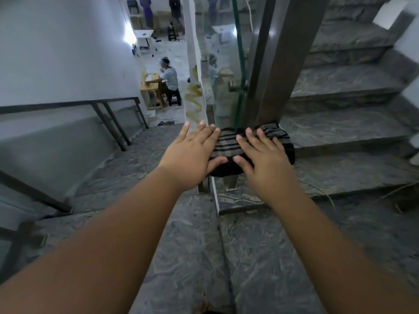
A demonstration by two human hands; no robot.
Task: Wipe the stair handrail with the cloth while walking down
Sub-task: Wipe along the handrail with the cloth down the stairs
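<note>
On the landing, I press the cloth (251, 147) flat over the handrail's (278, 64) lower end, left hand (192, 155) and right hand (263, 159) fingers spread; wiping looks nearly finished here.

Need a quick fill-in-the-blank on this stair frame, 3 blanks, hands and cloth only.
1. The cloth under the hands is dark with ____ running across it.
2. The right hand lies ____ on the cloth, fingers spread, not gripping.
3. The left hand touches the cloth with its ____ and fingertips, palm mostly off the cloth's left edge.

Missing words: stripes; flat; thumb
</note>
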